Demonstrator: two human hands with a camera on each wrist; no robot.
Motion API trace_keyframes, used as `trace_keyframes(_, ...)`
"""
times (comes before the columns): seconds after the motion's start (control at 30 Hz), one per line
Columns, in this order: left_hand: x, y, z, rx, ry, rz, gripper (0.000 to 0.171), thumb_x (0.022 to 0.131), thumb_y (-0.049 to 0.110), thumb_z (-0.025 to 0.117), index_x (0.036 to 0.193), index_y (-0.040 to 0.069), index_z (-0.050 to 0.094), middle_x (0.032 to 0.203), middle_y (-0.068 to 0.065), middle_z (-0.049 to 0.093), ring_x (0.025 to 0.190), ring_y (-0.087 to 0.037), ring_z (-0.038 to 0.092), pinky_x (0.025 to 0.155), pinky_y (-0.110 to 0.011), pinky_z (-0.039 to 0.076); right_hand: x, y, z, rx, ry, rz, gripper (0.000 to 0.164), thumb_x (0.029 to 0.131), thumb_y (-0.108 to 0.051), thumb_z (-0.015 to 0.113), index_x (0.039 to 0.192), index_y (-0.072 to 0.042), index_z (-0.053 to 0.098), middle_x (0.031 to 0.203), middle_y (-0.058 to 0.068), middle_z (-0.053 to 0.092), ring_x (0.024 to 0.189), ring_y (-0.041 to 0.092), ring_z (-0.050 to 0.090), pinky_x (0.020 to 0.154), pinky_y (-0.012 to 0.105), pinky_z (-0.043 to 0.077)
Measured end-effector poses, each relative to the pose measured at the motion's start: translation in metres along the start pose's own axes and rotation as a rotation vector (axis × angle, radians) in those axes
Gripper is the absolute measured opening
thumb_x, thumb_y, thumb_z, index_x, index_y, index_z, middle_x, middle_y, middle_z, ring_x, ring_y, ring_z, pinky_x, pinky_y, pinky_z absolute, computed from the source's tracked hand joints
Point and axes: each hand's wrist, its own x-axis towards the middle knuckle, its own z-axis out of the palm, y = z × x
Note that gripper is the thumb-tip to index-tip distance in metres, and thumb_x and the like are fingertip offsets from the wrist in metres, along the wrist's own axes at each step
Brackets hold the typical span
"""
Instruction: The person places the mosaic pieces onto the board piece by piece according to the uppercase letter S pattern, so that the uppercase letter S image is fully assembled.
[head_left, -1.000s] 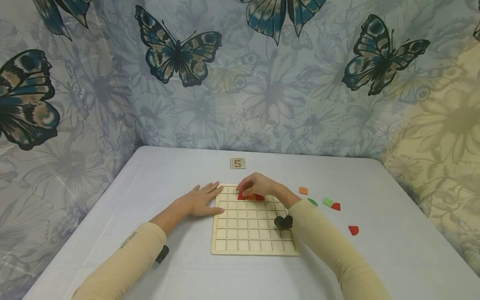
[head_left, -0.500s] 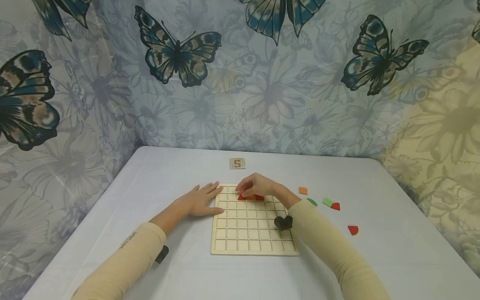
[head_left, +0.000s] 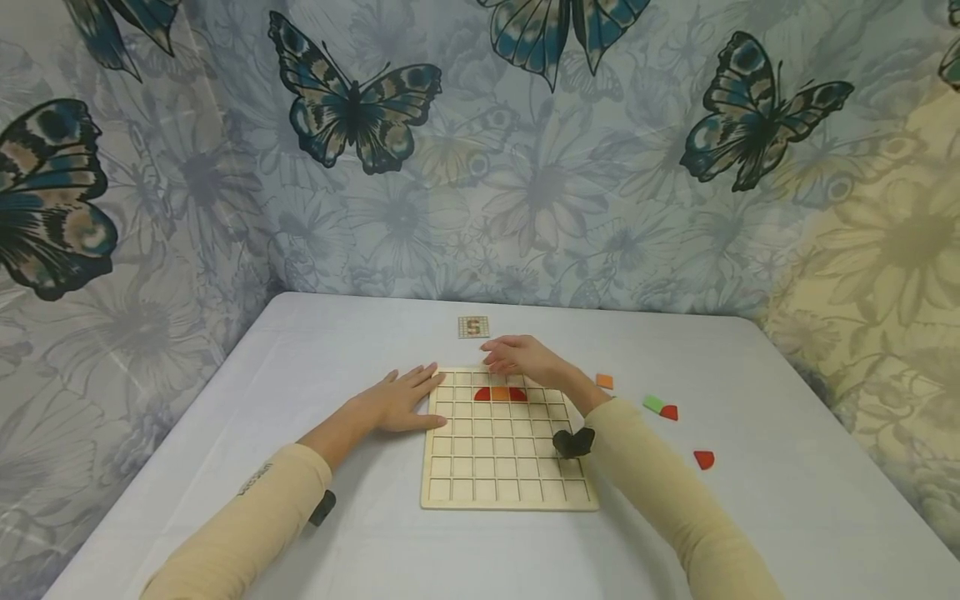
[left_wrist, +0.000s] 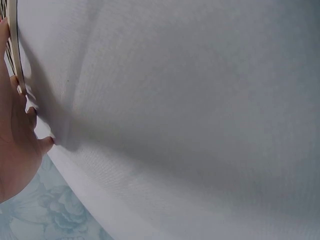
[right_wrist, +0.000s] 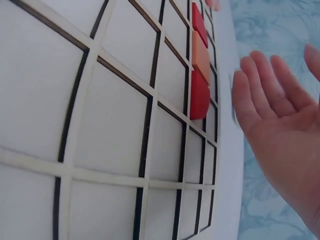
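A wooden grid board (head_left: 486,490) lies on the table. In one of its rear rows sit a rounded red piece (head_left: 482,394), an orange square (head_left: 499,394) and another rounded red piece (head_left: 517,394), side by side. My left hand (head_left: 397,402) rests flat at the board's left edge, fingers spread, thumb over the rim. Raised over the rear of the board is my right hand (head_left: 527,360). The right wrist view shows its palm (right_wrist: 285,135) bare, with extended fingers and nothing in them.
Right of the board lie an orange square (head_left: 604,381), a green piece (head_left: 652,404) touching a red one (head_left: 669,412), and a separate red piece (head_left: 704,460). Behind the board is a small pattern card (head_left: 473,327). A patterned cloth wall (head_left: 525,208) stands behind the table.
My right hand has let go of the left red piece and lifted away, back and to the right. A dark green piece right of the board is now hidden by that arm. My left hand stays put.
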Motion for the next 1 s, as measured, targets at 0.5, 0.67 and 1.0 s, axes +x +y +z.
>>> trace_keyframes(0.5,-0.001,0.000,-0.002,-0.009,0.000,0.016,0.087,0.089,0.070,0.039,0.155,0.018,0.014,0.159,-0.003,0.006,0.144,-0.024,0.007,0.112,-0.053,0.007,-0.022,-0.004,-0.031,0.385,0.050,0.001,0.066,0.104,-0.041,0.035,0.145,0.010,0.027,0.143,0.030,0.035,0.133,0.041,0.034,0.105,0.039,0.036)
trace_keyframes(0.67,-0.002,0.001,-0.003,-0.010,0.001,0.018,0.088,0.089,0.070,0.039,0.155,0.018,0.014,0.159,-0.003,0.006,0.144,-0.024,0.007,0.112,-0.053,0.007,-0.033,-0.005,-0.042,0.442,0.085,-0.004,0.064,0.105,-0.038,0.032,0.146,0.011,0.024,0.145,0.031,0.031,0.133,0.040,0.033,0.105,0.037,0.036)
trace_keyframes(1.0,0.000,-0.001,-0.003,-0.012,-0.005,0.020,0.088,0.089,0.071,0.039,0.155,0.018,0.013,0.159,-0.004,0.006,0.144,-0.024,0.007,0.112,-0.054,0.007,-0.054,-0.002,-0.064,0.544,0.136,-0.009,0.065,0.105,-0.039,0.029,0.147,0.010,0.021,0.148,0.033,0.022,0.135,0.041,0.027,0.103,0.035,0.038)
